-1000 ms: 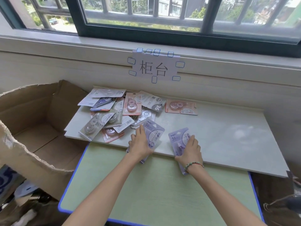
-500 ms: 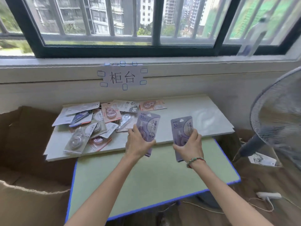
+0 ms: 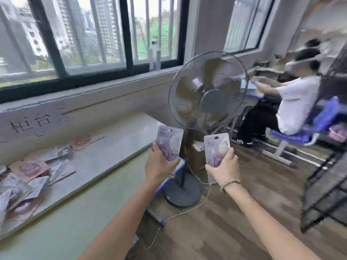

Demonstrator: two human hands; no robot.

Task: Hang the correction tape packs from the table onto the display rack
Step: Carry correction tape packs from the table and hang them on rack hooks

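More packs (image 3: 28, 171) lie heaped at the left on the pale surface (image 3: 112, 147). The left hand (image 3: 161, 164) grips one purple correction tape pack (image 3: 170, 143) upright, the right hand (image 3: 223, 166) another (image 3: 216, 149), both lifted off and held in front of the fan (image 3: 208, 91). Best carry them level towards the dark rack (image 3: 326, 184) at far right, hang-holes uppermost, clear of the fan's cord. Each pack is a flat, glossy lilac card.

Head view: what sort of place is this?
Probably a classroom or office staged as a mock shop counter: school-style desks, a handwritten paper sign taped under the window, a standing fan, and another seated person working at a desk.
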